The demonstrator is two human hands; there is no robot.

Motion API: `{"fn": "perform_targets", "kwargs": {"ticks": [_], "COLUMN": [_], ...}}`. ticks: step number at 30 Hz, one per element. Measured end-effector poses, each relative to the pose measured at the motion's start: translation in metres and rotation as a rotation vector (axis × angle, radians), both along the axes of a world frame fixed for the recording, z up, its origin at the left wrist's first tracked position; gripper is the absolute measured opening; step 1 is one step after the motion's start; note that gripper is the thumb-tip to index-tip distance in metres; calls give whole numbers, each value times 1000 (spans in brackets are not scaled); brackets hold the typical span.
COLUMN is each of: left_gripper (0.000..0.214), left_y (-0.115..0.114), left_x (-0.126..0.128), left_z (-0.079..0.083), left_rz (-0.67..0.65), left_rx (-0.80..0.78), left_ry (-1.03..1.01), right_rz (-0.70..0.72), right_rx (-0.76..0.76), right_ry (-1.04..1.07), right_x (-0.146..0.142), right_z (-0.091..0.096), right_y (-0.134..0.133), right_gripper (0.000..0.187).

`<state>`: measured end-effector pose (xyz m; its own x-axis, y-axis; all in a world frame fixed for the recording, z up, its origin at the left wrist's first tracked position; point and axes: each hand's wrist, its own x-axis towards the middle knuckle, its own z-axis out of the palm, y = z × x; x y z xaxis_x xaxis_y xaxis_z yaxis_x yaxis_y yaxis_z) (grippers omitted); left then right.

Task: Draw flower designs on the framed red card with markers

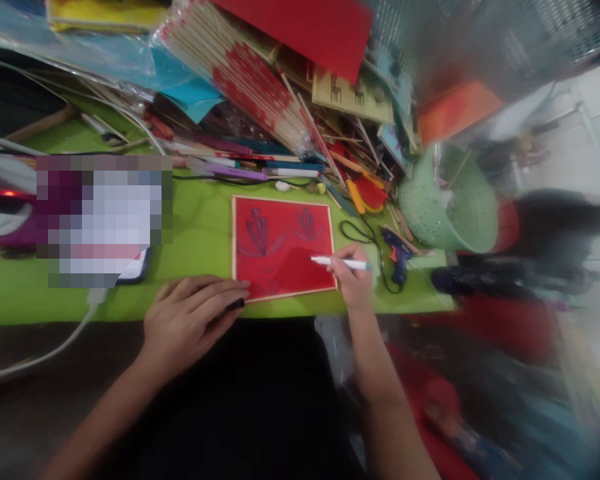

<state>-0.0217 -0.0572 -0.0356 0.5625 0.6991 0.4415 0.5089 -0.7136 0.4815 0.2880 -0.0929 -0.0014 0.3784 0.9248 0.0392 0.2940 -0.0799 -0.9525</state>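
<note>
"White marker [356, 265] first: how do we have it?"

"Pinched between thumb and fingers of our right hand [354, 280], so that grip is taken. It lies nearly side to side, coloured end right, tip pointing left."

"And where's the red panel [285, 253] from there?"

"Left of the grip, under the tip, with our knuckles by its right edge. It's flat, edged with pale strips, long side roughly parallel to the marker. We can't tell if the tip actually touches."

"So which hand's closer to what?"

"Right hand has the right half. Our left hand [197, 310] lies flat at the near left corner, fingers stretched out, nothing gripped that we can make out. There's a dark patch by the thumb, no clue what. The key bit, we reckon: the faint outline [270, 283] low on the panel sits left and slightly nearer us than the tip, so it's between both hands."

"Anything crowding us?"

"Glue gun [399, 257] just right of our marker hand, green basket [425, 220] beyond it, all on the green table [200, 240]."
</note>
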Motion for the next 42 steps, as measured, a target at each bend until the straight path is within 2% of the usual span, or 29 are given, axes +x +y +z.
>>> {"fn": "perform_targets", "kwargs": {"ticks": [27, 36, 42], "left_gripper": [25, 23, 25], "left_y": [-1, -1, 0], "left_x": [0, 0, 0], "left_z": [-1, 0, 0], "left_rz": [4, 2, 1], "left_rx": [-23, -11, -15], "left_ry": [-1, -14, -17], "right_rz": [52, 41, -29], "right_rx": [-12, -13, 21], "right_ry": [-93, -71, -47], "right_x": [-4, -2, -1], "right_z": [5, 1, 0], "right_y": [3, 1, 2], "right_gripper": [10, 12, 14]}}
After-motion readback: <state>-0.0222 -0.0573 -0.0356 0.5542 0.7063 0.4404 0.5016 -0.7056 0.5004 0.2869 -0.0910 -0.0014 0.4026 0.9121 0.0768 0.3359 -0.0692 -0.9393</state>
